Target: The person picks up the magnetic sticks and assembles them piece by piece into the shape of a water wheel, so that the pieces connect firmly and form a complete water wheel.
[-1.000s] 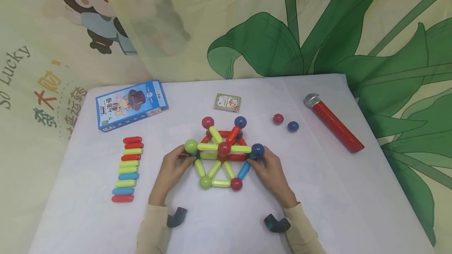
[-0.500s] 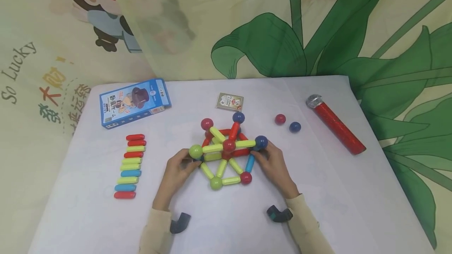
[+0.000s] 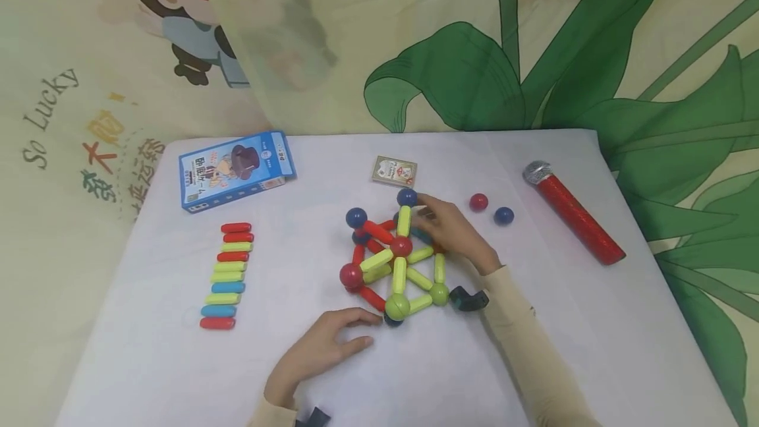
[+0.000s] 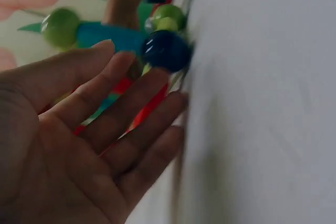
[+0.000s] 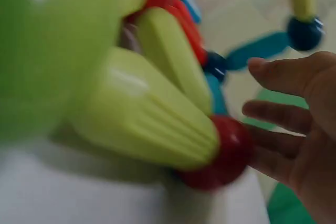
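Flanking rod frame (image 3: 401, 246) | left hand (image 3: 320, 348): grip spread | right hand (image 3: 455, 228): grip spread | blue box (image 3: 234, 173): contents hidden

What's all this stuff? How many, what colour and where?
Toy model: 1, multicoloured, middle
Loose sticks: 10; 4 red, 4 lime, 2 blue; left
Loose balls: 2; red, blue; right of model
Box: 1, blue, back left
Small pack: 1, pale, back middle
Tube: 1, red and silver, right
Table: 1, white, underneath
Backdrop: 1, cream and green, behind
Wrist devices: 2, dark, at wrists
Sleeves: 2, beige, on arms
Left hand: 1, bare, model's front left
Right hand: 1, bare, model's back right
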Action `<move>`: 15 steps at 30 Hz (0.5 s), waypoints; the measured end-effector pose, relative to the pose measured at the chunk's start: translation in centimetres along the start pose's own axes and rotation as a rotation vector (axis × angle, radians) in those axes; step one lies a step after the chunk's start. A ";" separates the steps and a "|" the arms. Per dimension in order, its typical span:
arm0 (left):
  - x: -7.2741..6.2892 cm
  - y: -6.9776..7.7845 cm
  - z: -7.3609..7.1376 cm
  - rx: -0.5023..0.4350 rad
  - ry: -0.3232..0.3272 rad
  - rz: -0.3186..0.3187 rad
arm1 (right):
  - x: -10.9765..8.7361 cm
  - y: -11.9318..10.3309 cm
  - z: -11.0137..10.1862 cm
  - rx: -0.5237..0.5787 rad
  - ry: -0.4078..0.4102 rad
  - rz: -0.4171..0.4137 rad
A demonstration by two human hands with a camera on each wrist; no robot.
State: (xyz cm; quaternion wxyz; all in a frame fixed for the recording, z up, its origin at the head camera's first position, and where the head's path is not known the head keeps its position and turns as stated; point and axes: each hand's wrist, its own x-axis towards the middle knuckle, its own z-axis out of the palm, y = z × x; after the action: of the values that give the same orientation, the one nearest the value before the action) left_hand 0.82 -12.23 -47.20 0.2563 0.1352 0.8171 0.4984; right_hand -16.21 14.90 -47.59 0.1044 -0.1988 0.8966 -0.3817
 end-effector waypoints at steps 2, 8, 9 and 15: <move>-0.2 0.0 -0.8 0.003 -0.003 -0.033 | -1.5 0.1 -1.1 0.008 0.046 0.039; 2.0 -1.4 -4.9 0.065 0.334 -0.092 | -8.9 0.2 -0.3 -0.056 0.154 0.169; 3.1 -1.6 -5.4 0.076 0.366 -0.072 | -9.9 -0.1 0.5 -0.060 0.142 0.199; 8.4 -1.1 -6.4 0.162 0.302 0.019 | -12.5 -1.8 4.2 -0.045 0.180 0.322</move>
State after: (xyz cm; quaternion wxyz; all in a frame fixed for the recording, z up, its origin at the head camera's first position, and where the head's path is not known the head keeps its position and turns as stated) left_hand -9.64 -13.47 -48.17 0.1142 0.0870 0.8825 0.4479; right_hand -3.02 16.54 -48.69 0.0793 -0.0203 0.9308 -0.3563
